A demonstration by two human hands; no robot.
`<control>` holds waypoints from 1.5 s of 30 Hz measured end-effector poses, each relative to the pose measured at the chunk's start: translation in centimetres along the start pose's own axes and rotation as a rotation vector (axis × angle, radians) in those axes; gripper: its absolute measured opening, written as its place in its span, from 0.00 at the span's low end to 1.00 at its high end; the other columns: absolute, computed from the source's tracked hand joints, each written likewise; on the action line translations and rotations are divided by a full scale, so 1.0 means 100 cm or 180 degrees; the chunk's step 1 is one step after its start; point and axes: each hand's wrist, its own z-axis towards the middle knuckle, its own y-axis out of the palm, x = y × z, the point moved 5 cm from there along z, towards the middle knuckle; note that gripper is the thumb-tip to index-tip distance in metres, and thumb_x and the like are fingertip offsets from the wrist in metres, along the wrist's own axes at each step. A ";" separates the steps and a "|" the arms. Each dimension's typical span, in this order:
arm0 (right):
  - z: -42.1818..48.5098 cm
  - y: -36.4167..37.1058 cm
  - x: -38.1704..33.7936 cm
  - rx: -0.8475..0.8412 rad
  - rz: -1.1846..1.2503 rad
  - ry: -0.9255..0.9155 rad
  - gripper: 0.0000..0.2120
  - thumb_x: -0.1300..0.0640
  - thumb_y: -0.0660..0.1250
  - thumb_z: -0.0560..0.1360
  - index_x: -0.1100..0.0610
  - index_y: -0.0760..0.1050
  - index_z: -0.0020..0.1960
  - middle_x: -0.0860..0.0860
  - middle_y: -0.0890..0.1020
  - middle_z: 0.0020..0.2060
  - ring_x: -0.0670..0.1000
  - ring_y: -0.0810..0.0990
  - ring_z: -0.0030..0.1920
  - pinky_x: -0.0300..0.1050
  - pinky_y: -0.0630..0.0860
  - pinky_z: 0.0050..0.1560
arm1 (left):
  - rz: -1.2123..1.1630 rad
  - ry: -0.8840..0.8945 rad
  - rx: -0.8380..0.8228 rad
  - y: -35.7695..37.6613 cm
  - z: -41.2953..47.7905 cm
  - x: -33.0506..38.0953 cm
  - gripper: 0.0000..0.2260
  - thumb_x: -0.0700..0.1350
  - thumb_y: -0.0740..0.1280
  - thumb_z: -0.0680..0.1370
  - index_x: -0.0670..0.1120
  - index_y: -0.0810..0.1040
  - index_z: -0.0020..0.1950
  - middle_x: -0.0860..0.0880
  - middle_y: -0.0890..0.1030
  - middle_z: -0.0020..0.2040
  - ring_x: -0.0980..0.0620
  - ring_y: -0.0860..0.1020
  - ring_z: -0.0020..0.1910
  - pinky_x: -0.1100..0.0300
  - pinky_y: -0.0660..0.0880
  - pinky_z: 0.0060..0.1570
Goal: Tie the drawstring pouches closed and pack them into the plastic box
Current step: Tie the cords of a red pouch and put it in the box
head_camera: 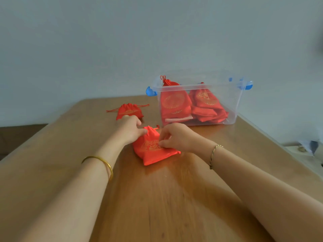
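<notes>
A red drawstring pouch [153,152] with a gold pattern lies on the wooden table [166,198] in the middle of the view. My left hand [130,129] pinches its gathered top from the left. My right hand [176,137] pinches the pouch's upper right part with curled fingers. A second red pouch [129,110] lies farther back on the left, its cords spread to both sides. The clear plastic box [232,102] with blue latches stands at the back right and holds several red pouches [174,102].
The table's right edge runs close beside the box. Pale clutter [309,145] lies beyond that edge at the right. A plain wall stands behind the table.
</notes>
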 end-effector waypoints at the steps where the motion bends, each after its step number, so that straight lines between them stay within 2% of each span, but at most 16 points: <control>1: -0.001 0.000 0.000 -0.0071 0.0061 0.0025 0.05 0.54 0.70 0.71 0.55 0.79 0.43 0.53 0.81 0.44 0.56 0.82 0.43 0.55 0.80 0.43 | 0.0200 -0.0073 -0.0073 0.004 0.000 -0.004 0.13 0.48 0.70 0.73 0.39 0.75 0.36 0.32 0.77 0.50 0.33 0.75 0.51 0.46 0.72 0.49; 3: -0.003 -0.002 0.002 -0.0184 0.0137 0.0092 0.07 0.54 0.71 0.70 0.54 0.75 0.36 0.53 0.80 0.37 0.56 0.81 0.38 0.52 0.80 0.39 | 0.0412 -0.0118 -0.0361 0.015 -0.002 -0.006 0.17 0.49 0.69 0.73 0.44 0.70 0.28 0.30 0.78 0.47 0.33 0.75 0.50 0.48 0.71 0.42; 6: -0.003 -0.011 0.009 0.0038 0.0223 0.0153 0.09 0.57 0.64 0.74 0.60 0.75 0.37 0.54 0.80 0.34 0.47 0.75 0.27 0.33 0.70 0.26 | 0.0231 0.0054 -0.0269 0.015 -0.003 0.004 0.10 0.47 0.71 0.72 0.48 0.72 0.34 0.41 0.79 0.46 0.40 0.77 0.48 0.52 0.73 0.46; 9: -0.001 -0.035 0.019 0.0657 0.0388 0.0180 0.14 0.64 0.58 0.75 0.61 0.74 0.59 0.57 0.79 0.55 0.50 0.75 0.41 0.28 0.69 0.29 | -0.0212 0.0628 -0.0410 0.004 -0.003 0.031 0.05 0.44 0.67 0.75 0.48 0.71 0.45 0.53 0.74 0.42 0.54 0.73 0.41 0.65 0.68 0.39; 12: -0.002 -0.054 0.022 0.0809 0.0706 0.0022 0.24 0.70 0.58 0.72 0.57 0.69 0.67 0.53 0.76 0.59 0.51 0.78 0.47 0.25 0.68 0.28 | -0.0453 0.1164 -0.0573 -0.014 -0.008 0.065 0.06 0.43 0.66 0.76 0.52 0.70 0.45 0.55 0.73 0.41 0.58 0.72 0.39 0.65 0.68 0.39; 16: -0.010 -0.072 0.020 0.0972 0.1333 0.0004 0.08 0.67 0.57 0.77 0.62 0.75 0.50 0.54 0.79 0.42 0.43 0.78 0.29 0.31 0.69 0.23 | -0.0644 0.1487 -0.0353 -0.030 -0.008 0.088 0.10 0.42 0.67 0.75 0.55 0.69 0.41 0.55 0.72 0.41 0.59 0.70 0.37 0.65 0.68 0.38; 19: -0.012 -0.079 0.022 0.1022 0.1434 0.0060 0.10 0.62 0.57 0.79 0.58 0.71 0.39 0.56 0.80 0.36 0.48 0.78 0.27 0.33 0.68 0.20 | -0.0665 0.1597 -0.0224 -0.033 -0.008 0.094 0.09 0.41 0.68 0.74 0.53 0.70 0.43 0.55 0.72 0.42 0.59 0.71 0.39 0.69 0.67 0.38; 22: -0.012 -0.079 0.024 0.0875 0.1247 0.0086 0.11 0.61 0.56 0.79 0.57 0.72 0.40 0.55 0.82 0.36 0.51 0.79 0.28 0.34 0.68 0.21 | -0.0852 0.1493 -0.0207 -0.030 -0.006 0.088 0.11 0.43 0.69 0.73 0.57 0.70 0.45 0.53 0.73 0.46 0.54 0.73 0.45 0.60 0.71 0.45; 25: -0.012 -0.079 0.028 0.0893 0.1244 0.0097 0.10 0.63 0.55 0.79 0.62 0.74 0.46 0.55 0.81 0.34 0.51 0.78 0.27 0.32 0.67 0.22 | -0.1129 0.1190 -0.0303 -0.032 -0.003 0.077 0.17 0.43 0.71 0.72 0.53 0.70 0.57 0.50 0.75 0.55 0.53 0.75 0.54 0.57 0.73 0.54; 28: -0.012 -0.080 0.031 0.1059 0.1295 0.0070 0.10 0.66 0.54 0.78 0.65 0.74 0.49 0.54 0.81 0.34 0.48 0.78 0.26 0.31 0.68 0.22 | -0.1190 0.0794 -0.0506 -0.035 -0.001 0.063 0.19 0.41 0.71 0.73 0.49 0.70 0.61 0.49 0.76 0.54 0.53 0.77 0.51 0.60 0.75 0.49; 31: -0.010 -0.081 0.032 0.1235 0.1220 0.0005 0.10 0.66 0.54 0.77 0.63 0.74 0.52 0.53 0.82 0.35 0.56 0.80 0.31 0.33 0.70 0.23 | -0.1273 0.0560 -0.0532 -0.039 0.000 0.054 0.09 0.38 0.68 0.75 0.47 0.74 0.52 0.48 0.77 0.44 0.55 0.76 0.37 0.69 0.75 0.33; 33: -0.009 -0.081 0.034 0.1326 0.1323 0.0004 0.08 0.66 0.56 0.77 0.61 0.72 0.52 0.53 0.82 0.34 0.54 0.78 0.29 0.34 0.71 0.24 | -0.1131 0.0568 -0.0391 -0.041 0.002 0.050 0.07 0.35 0.66 0.75 0.48 0.76 0.44 0.45 0.78 0.38 0.55 0.74 0.31 0.72 0.72 0.27; 36: -0.011 -0.083 0.038 0.1482 0.1406 0.0053 0.06 0.65 0.58 0.76 0.55 0.68 0.45 0.51 0.82 0.32 0.51 0.77 0.27 0.40 0.74 0.26 | -0.0978 0.0497 -0.0200 -0.044 0.005 0.043 0.05 0.35 0.66 0.75 0.45 0.78 0.42 0.45 0.78 0.35 0.60 0.73 0.25 0.68 0.73 0.29; 38: -0.012 -0.085 0.042 0.1587 0.1351 0.0091 0.09 0.64 0.60 0.76 0.53 0.65 0.42 0.53 0.83 0.33 0.52 0.78 0.26 0.42 0.75 0.27 | -0.0939 0.0430 -0.0080 -0.046 0.006 0.038 0.05 0.37 0.67 0.75 0.45 0.79 0.40 0.45 0.77 0.33 0.56 0.73 0.27 0.62 0.72 0.34; 41: -0.014 -0.086 0.046 0.1673 0.1264 0.0154 0.08 0.62 0.62 0.77 0.53 0.66 0.40 0.56 0.83 0.33 0.54 0.78 0.26 0.44 0.75 0.27 | -0.1070 0.0294 0.0036 -0.051 0.006 0.032 0.06 0.38 0.68 0.75 0.46 0.79 0.38 0.46 0.76 0.32 0.52 0.72 0.30 0.60 0.72 0.36; 45: -0.016 -0.088 0.049 0.1662 0.1269 0.0177 0.09 0.61 0.62 0.77 0.58 0.71 0.38 0.57 0.82 0.32 0.51 0.76 0.25 0.39 0.72 0.25 | -0.1148 0.0124 0.0196 -0.057 0.005 0.025 0.06 0.40 0.68 0.75 0.45 0.78 0.38 0.47 0.75 0.34 0.53 0.72 0.32 0.62 0.72 0.34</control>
